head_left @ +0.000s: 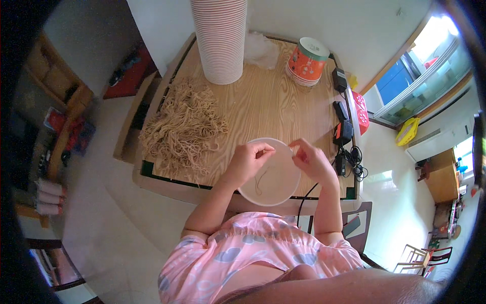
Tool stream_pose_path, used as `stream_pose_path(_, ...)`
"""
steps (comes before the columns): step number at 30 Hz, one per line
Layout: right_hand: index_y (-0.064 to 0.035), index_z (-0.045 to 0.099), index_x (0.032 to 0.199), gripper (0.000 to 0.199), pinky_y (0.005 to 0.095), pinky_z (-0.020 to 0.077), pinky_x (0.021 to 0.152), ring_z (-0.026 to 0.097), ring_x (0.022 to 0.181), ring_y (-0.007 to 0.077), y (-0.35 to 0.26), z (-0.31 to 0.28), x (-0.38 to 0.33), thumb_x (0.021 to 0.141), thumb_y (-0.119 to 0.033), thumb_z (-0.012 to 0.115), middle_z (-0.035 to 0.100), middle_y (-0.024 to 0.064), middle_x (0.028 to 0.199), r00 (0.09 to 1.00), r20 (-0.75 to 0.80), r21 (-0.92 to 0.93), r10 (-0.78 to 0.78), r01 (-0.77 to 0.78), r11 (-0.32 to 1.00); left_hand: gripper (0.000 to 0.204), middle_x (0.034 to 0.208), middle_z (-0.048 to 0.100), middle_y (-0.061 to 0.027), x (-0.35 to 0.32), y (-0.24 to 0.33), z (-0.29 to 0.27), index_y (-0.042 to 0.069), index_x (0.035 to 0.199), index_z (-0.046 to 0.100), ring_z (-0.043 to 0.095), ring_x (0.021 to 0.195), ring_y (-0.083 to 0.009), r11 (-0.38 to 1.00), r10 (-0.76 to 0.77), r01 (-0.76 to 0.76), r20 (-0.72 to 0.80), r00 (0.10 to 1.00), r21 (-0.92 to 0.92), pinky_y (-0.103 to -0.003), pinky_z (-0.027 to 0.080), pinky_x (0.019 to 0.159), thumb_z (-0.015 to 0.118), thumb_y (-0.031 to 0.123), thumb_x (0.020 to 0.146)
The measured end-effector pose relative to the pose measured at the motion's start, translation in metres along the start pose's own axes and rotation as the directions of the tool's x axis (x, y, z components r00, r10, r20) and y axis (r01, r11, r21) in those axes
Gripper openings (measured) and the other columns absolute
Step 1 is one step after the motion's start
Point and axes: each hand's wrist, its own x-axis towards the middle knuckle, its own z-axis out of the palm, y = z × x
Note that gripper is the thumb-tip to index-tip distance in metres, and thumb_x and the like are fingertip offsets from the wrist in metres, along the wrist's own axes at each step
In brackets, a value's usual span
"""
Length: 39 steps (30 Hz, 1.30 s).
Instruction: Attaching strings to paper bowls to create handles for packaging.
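L hand (251, 161) is over the L side of a white round paper bowl (278, 187), thumb & index tips pressed together; can't tell if a strand's btwn them. R hand (314, 161) is at the bowl's R rim, index & thumb apart, other fingers curled. Bowl's at the near edge of the wood-grain table (258, 109), right in front of the person, w/ a thin piece of twine (259, 185) looped inside. Both hands hide bits of its rim.

Around it: big tangled twine pile (185, 126) on the L, close by the L forearm. Behind that, tall stack of nested paper bowls (220, 43), w/ a crumpled clear plastic bag (262, 50) just beside it. Far R: short stack of orange-and-green bowls (306, 62), upside down.

R edge is cluttered: black power adapter (339, 80), more black boxes, coiled black cable (357, 162) nr the R forearm. One black cord (302, 205) runs over the near edge btwn bowl & R forearm. Beyond, on the floor side: yellow bag (407, 131), wooden chair (415, 259).
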Motion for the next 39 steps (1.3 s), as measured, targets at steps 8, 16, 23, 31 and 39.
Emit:
stream_pose_path(8, -0.0051, 0.060, 0.101, 0.031, 0.0305, 0.0471, 0.062, 0.059, 0.068, 0.0190, -0.024, -0.006, -0.038, 0.073, -0.011, 0.073, 0.060, 0.0100, 0.079, 0.974, -0.226, -0.128, 0.023, -0.053, 0.990, 0.011, 0.075, 0.065, -0.0104, -0.007, 0.006, 0.009, 0.002, 0.087, 0.067, 0.062, 0.066, -0.0175, 0.984, 0.093, -0.117, 0.170, 0.981, 0.133, -0.029, 0.048, 0.060, 0.067, 0.010, 0.080)
stream_pose_path(16, -0.0013, 0.065, 0.094, 0.020, 0.0284, 0.0484, 0.066, 0.061, 0.073, 0.0195, -0.023, 0.016, -0.020, 0.074, -0.001, 0.069, 0.062, 0.0087, 0.087, 0.961, -0.179, 0.070, -0.213, 0.228, 0.971, 0.009, 0.073, 0.059, -0.0124, -0.014, 0.005, 0.014, 0.002, 0.083, 0.063, 0.061, 0.066, -0.0276, 0.955, 0.224, -0.239, 0.105, 0.969, 0.173, -0.036, 0.048, 0.061, 0.063, 0.011, 0.080)
stream_pose_path(23, -0.0006, 0.065, 0.085, 0.011, 0.0284, 0.0481, 0.066, 0.061, 0.076, 0.0200, -0.033, 0.021, -0.014, 0.075, -0.002, 0.068, 0.062, 0.0085, 0.080, 0.956, -0.256, 0.106, -0.141, 0.173, 0.979, 0.008, 0.073, 0.059, -0.0135, -0.014, -0.001, 0.013, 0.000, 0.082, 0.060, 0.061, 0.067, -0.0284, 0.974, 0.175, -0.186, 0.092, 0.980, 0.129, -0.037, 0.048, 0.062, 0.062, 0.007, 0.079)
stream_pose_path(31, -0.0016, 0.063, 0.083, 0.008, 0.0325, 0.0471, 0.066, 0.058, 0.076, 0.0253, -0.016, 0.026, -0.012, 0.077, -0.005, 0.067, 0.060, 0.0097, 0.079, 0.954, -0.204, 0.022, -0.221, 0.230, 0.973, 0.011, 0.071, 0.061, -0.0116, -0.012, 0.007, 0.009, 0.001, 0.087, 0.062, 0.061, 0.063, -0.0202, 0.989, 0.104, -0.113, 0.089, 0.991, 0.099, -0.032, 0.048, 0.060, 0.065, 0.009, 0.079)
stream_pose_path(39, -0.0005, 0.061, 0.083, 0.008, 0.0366, 0.0458, 0.066, 0.057, 0.074, 0.0307, -0.015, 0.030, -0.011, 0.082, -0.009, 0.062, 0.058, 0.0123, 0.079, 0.942, -0.208, 0.022, -0.265, 0.276, 0.961, 0.009, 0.071, 0.062, -0.0087, -0.014, 0.007, 0.007, 0.004, 0.087, 0.066, 0.059, 0.060, -0.0177, 0.996, 0.083, -0.083, 0.016, 0.996, 0.008, -0.030, 0.047, 0.058, 0.067, 0.009, 0.079)
